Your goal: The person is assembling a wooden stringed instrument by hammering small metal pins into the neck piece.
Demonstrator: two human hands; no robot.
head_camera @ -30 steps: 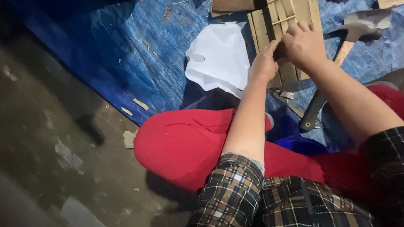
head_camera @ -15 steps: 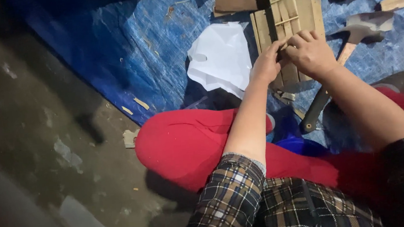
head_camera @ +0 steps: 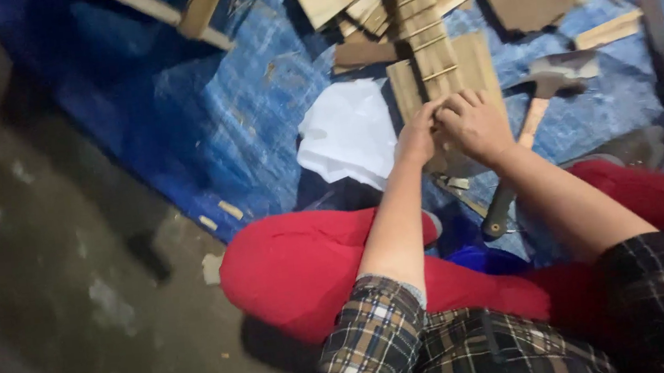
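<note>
A slatted wooden panel (head_camera: 438, 60) lies on the blue tarp (head_camera: 242, 114) at the far side of the scene, its thin cross strips running up toward the top edge. Both hands meet at its near end. The left hand (head_camera: 419, 134) pinches the edge with curled fingers, forearm stretched straight out from a rolled plaid sleeve (head_camera: 373, 342). The right hand (head_camera: 473, 124) presses down beside it, fingers bent over the wood, wrist angled in from the right. A hammer (head_camera: 555, 77) lies just right of the hands; a white sheet (head_camera: 347, 131) lies just left. Red-clad legs (head_camera: 299, 268) are folded nearer.
</note>
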